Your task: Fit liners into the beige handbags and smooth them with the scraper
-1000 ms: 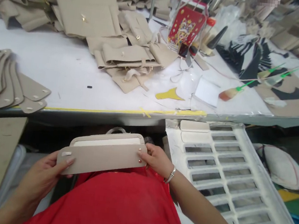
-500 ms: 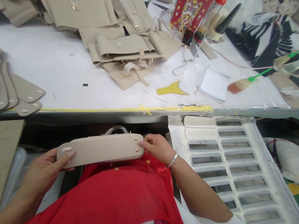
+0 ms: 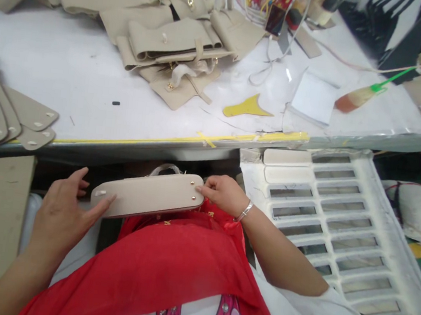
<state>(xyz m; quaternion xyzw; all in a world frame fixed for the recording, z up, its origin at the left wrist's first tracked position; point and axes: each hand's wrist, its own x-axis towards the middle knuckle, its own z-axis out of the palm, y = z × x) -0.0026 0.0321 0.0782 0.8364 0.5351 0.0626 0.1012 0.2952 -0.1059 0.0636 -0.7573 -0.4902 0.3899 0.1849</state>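
Observation:
A long beige leather bag panel [image 3: 149,196] with rounded ends lies across the lap, over the red apron [image 3: 154,262]. Two gold rivets sit at its right end and a small white tab at its left. My right hand [image 3: 223,194] pinches the right end between thumb and fingers. Around the left end, my left hand [image 3: 66,207] is open with fingers spread, its thumb over the panel's face. Behind the panel shows a handle [image 3: 166,169] in clear wrap; what it joins is mostly hidden.
Beige bag pieces [image 3: 174,38] are heaped on the white table [image 3: 91,75]. Similar flat panels [image 3: 27,113] lie at its left. A yellow cut piece [image 3: 248,107], white pad [image 3: 314,98] and green-tipped bottle [image 3: 355,98] lie nearer right. A slotted white rack [image 3: 329,205] stands beside my right arm.
My left hand has loosened from the panel's left end and its fingers have spread away to the left. The right hand keeps its pinch. The whole view has shifted slightly.

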